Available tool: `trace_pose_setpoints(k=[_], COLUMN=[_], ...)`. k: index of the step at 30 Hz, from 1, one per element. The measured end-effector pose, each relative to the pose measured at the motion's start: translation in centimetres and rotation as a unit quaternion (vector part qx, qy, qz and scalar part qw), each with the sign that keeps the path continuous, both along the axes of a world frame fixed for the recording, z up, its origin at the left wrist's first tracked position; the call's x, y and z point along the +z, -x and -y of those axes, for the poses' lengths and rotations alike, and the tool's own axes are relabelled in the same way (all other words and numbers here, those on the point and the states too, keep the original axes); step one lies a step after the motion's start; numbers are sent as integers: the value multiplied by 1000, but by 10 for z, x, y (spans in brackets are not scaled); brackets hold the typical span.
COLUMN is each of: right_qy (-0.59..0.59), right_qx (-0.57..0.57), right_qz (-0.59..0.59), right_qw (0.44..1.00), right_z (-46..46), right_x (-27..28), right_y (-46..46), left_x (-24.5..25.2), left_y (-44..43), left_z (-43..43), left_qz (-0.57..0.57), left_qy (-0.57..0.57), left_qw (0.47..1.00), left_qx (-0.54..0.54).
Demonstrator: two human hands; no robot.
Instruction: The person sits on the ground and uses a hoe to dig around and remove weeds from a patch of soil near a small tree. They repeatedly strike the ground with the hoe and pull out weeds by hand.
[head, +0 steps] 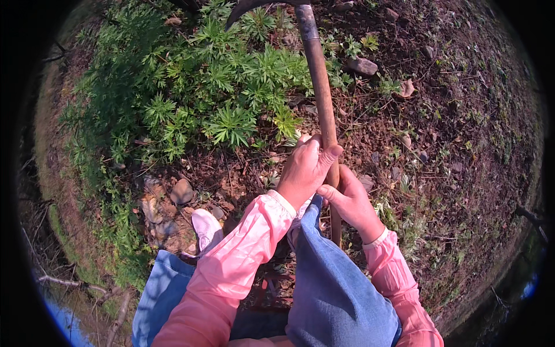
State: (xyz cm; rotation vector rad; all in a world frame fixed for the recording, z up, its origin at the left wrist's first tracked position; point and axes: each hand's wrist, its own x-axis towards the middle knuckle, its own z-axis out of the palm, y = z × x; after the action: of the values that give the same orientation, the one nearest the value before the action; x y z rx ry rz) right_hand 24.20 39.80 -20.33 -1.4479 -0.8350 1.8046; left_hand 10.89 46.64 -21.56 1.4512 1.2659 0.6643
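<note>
A long-handled digging tool with a metal head, perhaps a hoe or mattock, runs from the top edge down between my hands. Its wooden handle (321, 86) is smooth and brown, and a metal collar (307, 24) joins it to the curved dark head (256, 6), which the picture's top edge cuts off. My left hand (305, 171) is closed around the handle near its middle. Just below and to the right, my right hand (353, 204) also grips it, thumb across the front. The handle's lower end passes beside my knee.
Leafy green plants (230, 123) grow thickly at the upper left. Stones (182, 191) lie near my pale shoe (206, 230), and another stone (362, 66) lies right of the handle. Brown soil with low weeds spreads right. A red metal frame (277, 288) shows between my jeans-clad legs.
</note>
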Motion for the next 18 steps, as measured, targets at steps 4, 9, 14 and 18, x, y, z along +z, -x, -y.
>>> trace_pose_setpoints(k=[4,9,14,18], right_qy=[23,69,137,179], right_qx=[-194,-257,-231,-74], right_qz=[191,292,234,256], right_qw=[962,919,934,947], right_z=[9,70,113,110], right_x=[-19,-50,-41,-39], right_y=[-33,-82,-86,-81], left_x=[-19,-77,-106,-70], left_y=[21,76,165,156], left_z=[-34,-71,-104,-89], left_qz=[-218,-471,-611,-629], left_qy=[-183,-256,-107,-104], left_qw=[934,744,744,700], left_qx=[-217,-399,-248,-323])
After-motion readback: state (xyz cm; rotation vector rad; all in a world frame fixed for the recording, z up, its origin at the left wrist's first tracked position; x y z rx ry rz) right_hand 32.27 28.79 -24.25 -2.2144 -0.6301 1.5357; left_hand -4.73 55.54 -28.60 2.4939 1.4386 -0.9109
